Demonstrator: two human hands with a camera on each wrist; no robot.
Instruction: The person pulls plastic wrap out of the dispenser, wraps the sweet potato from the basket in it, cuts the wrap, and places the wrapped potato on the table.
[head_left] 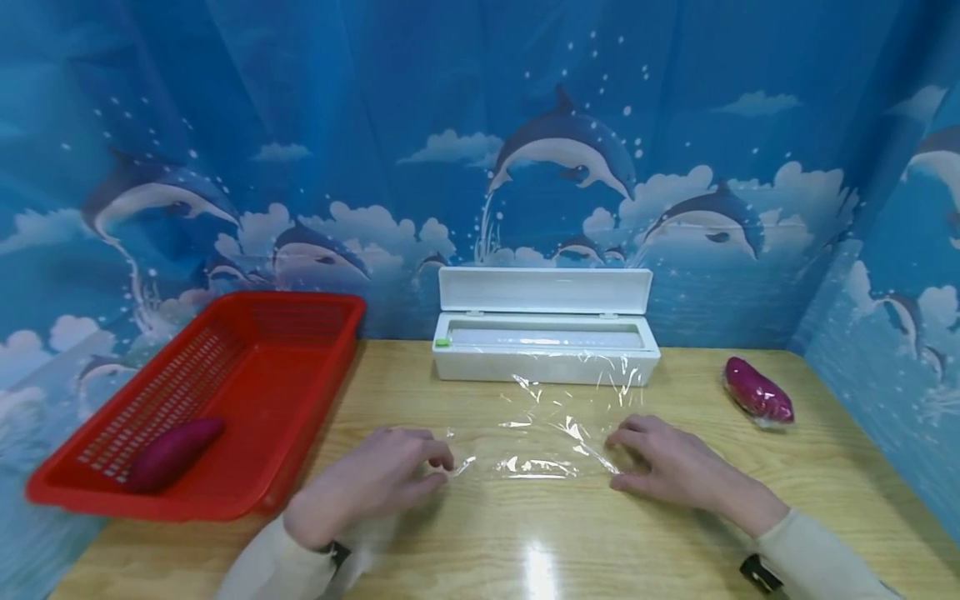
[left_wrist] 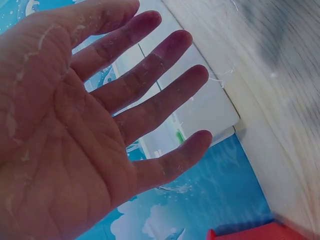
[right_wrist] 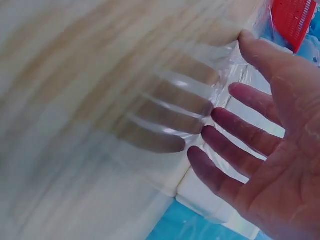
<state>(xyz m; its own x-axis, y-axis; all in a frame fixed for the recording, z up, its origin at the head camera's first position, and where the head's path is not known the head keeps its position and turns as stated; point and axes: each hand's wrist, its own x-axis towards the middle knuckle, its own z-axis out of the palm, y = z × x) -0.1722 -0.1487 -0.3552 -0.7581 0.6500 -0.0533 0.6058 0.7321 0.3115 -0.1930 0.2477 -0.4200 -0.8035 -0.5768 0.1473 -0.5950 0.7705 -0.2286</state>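
A sheet of clear cling film (head_left: 536, 462) stretches forward over the wooden table from a white cling film dispenser (head_left: 546, 367), whose lid stands raised. At the sheet's near left corner is my left hand (head_left: 378, 475), its fingers spread and apart in the left wrist view, palm bare. My right hand (head_left: 663, 462) is at the near right corner; in the right wrist view its fingertips (right_wrist: 215, 114) lie right at the film's edge, fingers fairly straight. Nothing is gripped by either hand.
On the left a red plastic basket (head_left: 347, 350) holds a purple sweet potato (head_left: 176, 454). A second sweet potato wrapped in film (head_left: 759, 392) lies at the back right of the table. Behind the table hangs a blue dolphin-print curtain (head_left: 420, 100).
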